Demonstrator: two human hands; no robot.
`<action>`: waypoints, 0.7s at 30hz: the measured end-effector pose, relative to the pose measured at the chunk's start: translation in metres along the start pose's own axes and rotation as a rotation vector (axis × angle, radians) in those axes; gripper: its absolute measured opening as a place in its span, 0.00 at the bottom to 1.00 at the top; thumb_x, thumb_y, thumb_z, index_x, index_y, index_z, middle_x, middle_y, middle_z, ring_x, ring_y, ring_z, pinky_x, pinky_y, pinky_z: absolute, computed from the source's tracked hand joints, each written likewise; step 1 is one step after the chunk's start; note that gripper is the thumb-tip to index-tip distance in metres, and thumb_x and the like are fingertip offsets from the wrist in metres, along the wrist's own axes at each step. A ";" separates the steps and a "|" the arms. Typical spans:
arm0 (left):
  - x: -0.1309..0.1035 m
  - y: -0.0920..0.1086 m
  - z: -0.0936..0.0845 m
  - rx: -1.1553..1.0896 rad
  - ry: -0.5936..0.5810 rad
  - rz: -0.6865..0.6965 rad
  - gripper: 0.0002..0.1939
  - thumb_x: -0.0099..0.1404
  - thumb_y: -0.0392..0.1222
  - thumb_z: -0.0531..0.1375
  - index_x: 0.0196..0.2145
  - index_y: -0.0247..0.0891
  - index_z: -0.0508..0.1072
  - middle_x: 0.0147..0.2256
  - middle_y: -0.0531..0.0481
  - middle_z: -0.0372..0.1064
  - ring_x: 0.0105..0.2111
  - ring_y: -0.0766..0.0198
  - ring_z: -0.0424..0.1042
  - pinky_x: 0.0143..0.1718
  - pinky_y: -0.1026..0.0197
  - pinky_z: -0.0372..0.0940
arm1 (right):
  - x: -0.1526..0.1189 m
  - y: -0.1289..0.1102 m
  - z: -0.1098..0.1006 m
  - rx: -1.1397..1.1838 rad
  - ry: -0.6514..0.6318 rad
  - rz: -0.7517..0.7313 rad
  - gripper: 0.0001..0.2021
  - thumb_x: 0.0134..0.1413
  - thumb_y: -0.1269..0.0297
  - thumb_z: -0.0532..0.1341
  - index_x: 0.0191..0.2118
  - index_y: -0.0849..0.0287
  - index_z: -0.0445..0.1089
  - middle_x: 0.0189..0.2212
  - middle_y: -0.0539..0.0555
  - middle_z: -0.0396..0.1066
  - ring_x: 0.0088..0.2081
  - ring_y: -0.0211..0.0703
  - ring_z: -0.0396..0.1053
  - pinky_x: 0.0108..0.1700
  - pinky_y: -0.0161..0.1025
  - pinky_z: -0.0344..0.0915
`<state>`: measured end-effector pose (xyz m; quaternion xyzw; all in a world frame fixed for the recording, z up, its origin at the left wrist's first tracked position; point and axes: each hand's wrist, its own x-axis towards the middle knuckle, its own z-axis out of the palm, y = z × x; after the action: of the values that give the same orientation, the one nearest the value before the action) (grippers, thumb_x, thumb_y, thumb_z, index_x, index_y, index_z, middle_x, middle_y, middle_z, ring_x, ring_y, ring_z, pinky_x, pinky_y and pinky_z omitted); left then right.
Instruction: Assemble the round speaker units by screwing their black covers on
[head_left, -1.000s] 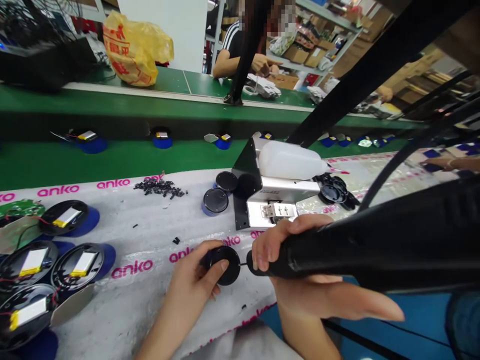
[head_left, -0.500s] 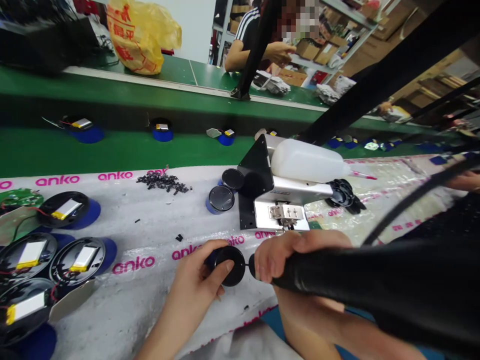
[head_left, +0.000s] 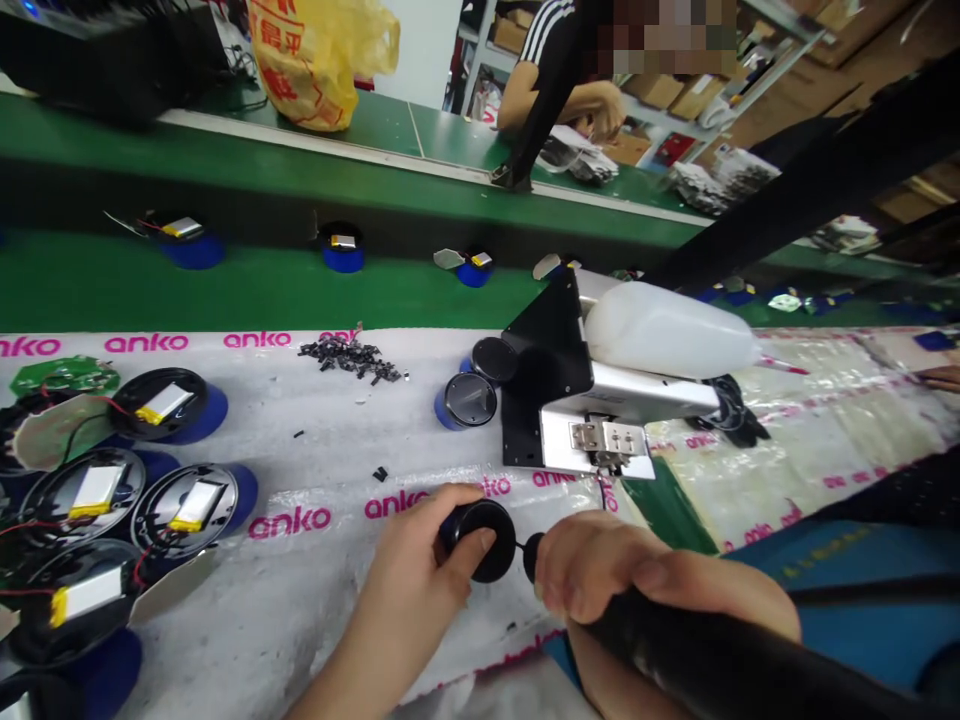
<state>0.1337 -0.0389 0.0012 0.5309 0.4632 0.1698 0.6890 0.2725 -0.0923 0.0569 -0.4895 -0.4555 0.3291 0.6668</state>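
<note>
Left hand pinches a small round black cap btwn thumb on top and fingers curled round its far rim, holding it down on the white plastic sheet. Right hand is wrapped tight round a thick black driver tool, nose just beside the cap's right edge; can't tell if the tip touches. Cap looks like hard moulded plastic: light, stiff, smooth and prob. slippery, so best held by the rim w/ thumb pressing down. Sheet under it is glossy, wrinkled, could slide. Ahead of the grip: metal fixture w/ white bottle; left of the grip, open round housings w/ battery cells.
</note>
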 end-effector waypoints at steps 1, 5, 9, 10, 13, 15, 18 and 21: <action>0.000 0.000 0.000 0.007 0.000 0.008 0.12 0.65 0.44 0.60 0.46 0.44 0.77 0.25 0.54 0.74 0.19 0.64 0.69 0.22 0.64 0.63 | -0.002 0.002 0.002 0.001 0.014 -0.031 0.08 0.65 0.58 0.59 0.40 0.43 0.76 0.22 0.47 0.74 0.22 0.46 0.72 0.26 0.44 0.71; -0.002 -0.004 0.003 0.063 0.051 0.077 0.14 0.66 0.46 0.60 0.48 0.46 0.78 0.39 0.49 0.80 0.23 0.61 0.74 0.24 0.60 0.68 | -0.001 0.013 -0.003 0.083 0.157 -0.211 0.17 0.60 0.42 0.62 0.43 0.49 0.74 0.21 0.47 0.69 0.18 0.42 0.65 0.19 0.41 0.67; -0.008 -0.019 0.012 0.297 0.287 0.229 0.18 0.68 0.47 0.58 0.53 0.46 0.78 0.58 0.41 0.71 0.45 0.46 0.78 0.42 0.46 0.73 | 0.023 0.003 -0.032 0.128 0.293 -0.207 0.30 0.54 0.29 0.56 0.45 0.51 0.72 0.19 0.45 0.64 0.14 0.38 0.57 0.14 0.37 0.59; -0.009 -0.024 0.014 0.365 0.326 0.273 0.19 0.69 0.47 0.57 0.55 0.46 0.76 0.59 0.41 0.70 0.50 0.44 0.76 0.48 0.42 0.71 | 0.031 -0.002 -0.038 0.091 0.323 -0.262 0.30 0.54 0.30 0.56 0.44 0.52 0.72 0.18 0.45 0.65 0.13 0.38 0.58 0.14 0.37 0.59; -0.009 -0.039 0.017 0.510 0.294 0.416 0.30 0.64 0.50 0.64 0.63 0.49 0.68 0.61 0.42 0.68 0.60 0.38 0.67 0.59 0.35 0.62 | 0.060 -0.014 -0.047 -0.051 0.449 -0.453 0.28 0.50 0.31 0.60 0.41 0.53 0.71 0.18 0.45 0.68 0.13 0.41 0.61 0.15 0.38 0.61; -0.007 -0.043 0.017 0.531 0.233 0.456 0.39 0.57 0.48 0.70 0.65 0.51 0.65 0.63 0.44 0.66 0.62 0.37 0.64 0.61 0.35 0.61 | 0.076 -0.014 -0.045 -0.075 0.513 -0.488 0.30 0.45 0.30 0.63 0.40 0.53 0.69 0.16 0.43 0.67 0.12 0.40 0.60 0.15 0.37 0.60; -0.002 -0.039 0.014 0.462 0.183 0.409 0.32 0.61 0.42 0.66 0.63 0.51 0.67 0.63 0.46 0.67 0.62 0.44 0.67 0.62 0.40 0.62 | 0.085 -0.007 -0.044 -0.077 0.488 -0.389 0.32 0.45 0.28 0.62 0.39 0.53 0.69 0.16 0.44 0.66 0.12 0.39 0.60 0.14 0.35 0.58; 0.000 -0.031 0.011 0.319 0.135 0.330 0.33 0.60 0.39 0.67 0.62 0.49 0.67 0.61 0.45 0.69 0.61 0.46 0.68 0.62 0.41 0.61 | 0.069 -0.004 -0.043 -0.036 0.356 -0.212 0.32 0.49 0.28 0.60 0.41 0.53 0.70 0.16 0.45 0.65 0.12 0.40 0.60 0.13 0.35 0.57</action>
<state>0.1351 -0.0569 -0.0261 0.6891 0.4361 0.2398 0.5268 0.3382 -0.0474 0.0761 -0.5012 -0.3851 0.1574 0.7588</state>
